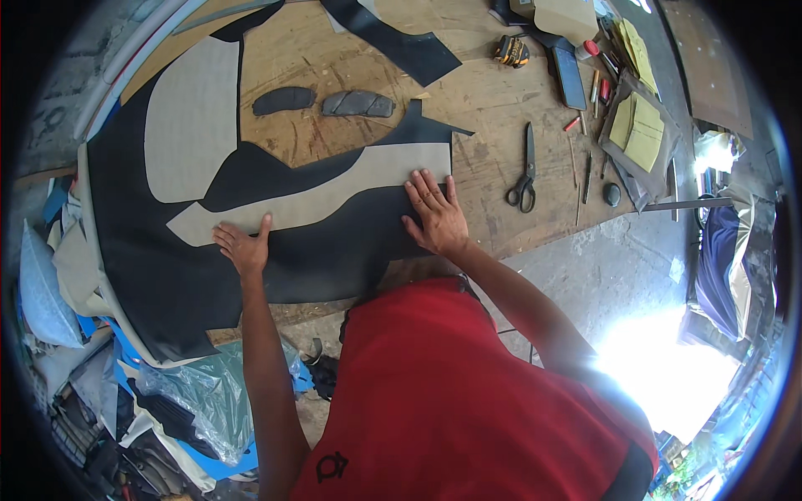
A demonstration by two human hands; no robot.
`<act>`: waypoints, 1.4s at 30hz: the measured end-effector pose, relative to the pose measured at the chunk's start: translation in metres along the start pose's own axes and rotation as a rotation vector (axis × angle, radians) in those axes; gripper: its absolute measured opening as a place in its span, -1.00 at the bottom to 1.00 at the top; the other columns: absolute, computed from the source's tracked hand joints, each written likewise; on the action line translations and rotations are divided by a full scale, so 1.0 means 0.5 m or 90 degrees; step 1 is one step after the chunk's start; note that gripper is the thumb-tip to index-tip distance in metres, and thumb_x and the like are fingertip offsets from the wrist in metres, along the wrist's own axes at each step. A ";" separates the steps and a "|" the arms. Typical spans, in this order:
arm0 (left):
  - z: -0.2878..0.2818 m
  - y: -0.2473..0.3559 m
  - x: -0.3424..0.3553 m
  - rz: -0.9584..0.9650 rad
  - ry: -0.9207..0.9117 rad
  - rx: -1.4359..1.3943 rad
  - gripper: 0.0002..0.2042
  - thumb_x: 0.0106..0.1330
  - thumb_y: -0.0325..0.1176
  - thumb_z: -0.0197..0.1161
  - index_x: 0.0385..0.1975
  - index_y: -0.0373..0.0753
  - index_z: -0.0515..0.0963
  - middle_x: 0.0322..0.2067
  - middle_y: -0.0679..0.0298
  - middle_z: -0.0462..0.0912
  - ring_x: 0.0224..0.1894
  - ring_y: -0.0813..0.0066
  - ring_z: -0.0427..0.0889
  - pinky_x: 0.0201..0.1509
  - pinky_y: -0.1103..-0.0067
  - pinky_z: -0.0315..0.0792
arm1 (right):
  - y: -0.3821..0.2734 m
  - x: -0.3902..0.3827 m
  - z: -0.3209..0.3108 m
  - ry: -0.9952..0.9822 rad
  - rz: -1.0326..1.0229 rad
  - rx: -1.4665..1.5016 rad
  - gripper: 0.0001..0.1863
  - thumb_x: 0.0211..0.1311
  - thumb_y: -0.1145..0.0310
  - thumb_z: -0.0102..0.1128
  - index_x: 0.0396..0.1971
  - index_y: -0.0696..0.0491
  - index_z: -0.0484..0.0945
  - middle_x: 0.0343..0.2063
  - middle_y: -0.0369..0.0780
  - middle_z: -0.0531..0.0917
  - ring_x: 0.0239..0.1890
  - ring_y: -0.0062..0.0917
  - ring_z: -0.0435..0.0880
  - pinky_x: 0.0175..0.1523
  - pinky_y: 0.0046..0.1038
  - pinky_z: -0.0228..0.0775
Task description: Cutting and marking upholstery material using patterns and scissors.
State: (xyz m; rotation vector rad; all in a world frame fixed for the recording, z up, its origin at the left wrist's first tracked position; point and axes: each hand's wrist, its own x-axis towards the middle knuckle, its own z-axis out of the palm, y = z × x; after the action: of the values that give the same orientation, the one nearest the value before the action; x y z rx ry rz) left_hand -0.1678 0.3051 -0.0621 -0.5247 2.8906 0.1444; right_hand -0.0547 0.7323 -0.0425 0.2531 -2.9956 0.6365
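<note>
A long, curved beige pattern piece [313,204] lies flat on a sheet of black leather-like material [326,263]. My left hand [242,246] rests on the pattern near its left end, thumb apart from the other fingers. Toward its right end, my right hand [437,213] lies with spread fingers, the fingertips on the beige piece and the palm over the black sheet. Neither hand grips anything. A second, larger beige piece [192,125] sits on the black sheet at the upper left.
Two dark curved blocks [359,103] lie on the wooden table [493,92]. Scissors [526,171] stand to the right, with a phone [569,77], a tape measure [511,52], pens and yellow papers [642,134] beyond. A black offcut [401,42] lies at the far side. Plastic-wrapped material [205,397] is piled below left.
</note>
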 end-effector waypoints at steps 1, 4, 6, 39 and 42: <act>-0.002 0.002 0.000 0.003 0.000 0.001 0.32 0.22 0.59 0.07 0.52 -0.60 -0.21 0.56 -0.39 -0.25 0.63 -0.27 -0.29 0.64 -0.04 -0.20 | 0.002 -0.001 0.001 0.001 0.003 0.000 -0.23 0.35 0.07 0.16 0.48 0.11 0.29 0.55 -0.11 0.24 0.63 -0.26 0.09 0.64 0.08 -0.27; -0.010 0.003 -0.003 -0.001 -0.025 0.009 0.31 0.22 0.59 0.07 0.53 -0.60 -0.21 0.56 -0.37 -0.26 0.64 -0.25 -0.31 0.64 -0.05 -0.21 | 0.002 -0.002 0.002 0.015 0.003 0.017 -0.23 0.33 0.09 0.18 0.47 0.11 0.29 0.55 -0.11 0.24 0.63 -0.25 0.10 0.64 0.09 -0.26; -0.017 0.011 -0.001 -0.005 -0.030 0.012 0.31 0.22 0.58 0.08 0.53 -0.60 -0.21 0.56 -0.37 -0.27 0.64 -0.24 -0.31 0.63 -0.05 -0.21 | 0.001 -0.002 -0.001 0.021 0.001 0.024 -0.23 0.32 0.09 0.19 0.47 0.11 0.29 0.55 -0.11 0.24 0.63 -0.25 0.10 0.63 0.09 -0.25; 0.033 0.355 -0.303 0.441 0.028 -0.045 -0.30 0.53 0.04 0.05 0.60 -0.06 0.11 0.63 0.04 -0.08 0.63 -0.21 -0.09 0.53 -0.24 -0.01 | 0.052 0.200 -0.066 -0.008 -0.142 0.121 -0.45 -0.04 0.52 0.40 0.08 -0.03 0.65 0.04 -0.16 0.61 0.06 -0.20 0.55 0.20 -0.26 0.42; 0.029 0.356 -0.303 0.442 0.027 -0.037 -0.31 0.53 0.04 0.05 0.59 -0.07 0.12 0.63 0.02 -0.07 0.63 -0.21 -0.08 0.53 -0.23 -0.01 | 0.063 0.184 -0.058 0.000 -0.128 0.111 -0.45 -0.04 0.53 0.40 0.08 -0.04 0.65 0.05 -0.17 0.61 0.07 -0.21 0.54 0.21 -0.25 0.41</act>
State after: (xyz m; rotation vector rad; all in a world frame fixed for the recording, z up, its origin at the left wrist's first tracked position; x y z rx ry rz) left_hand -0.0899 0.5242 -0.0332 0.4933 2.9812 0.3159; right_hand -0.1497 0.7591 -0.0192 0.5556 -2.8649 0.8737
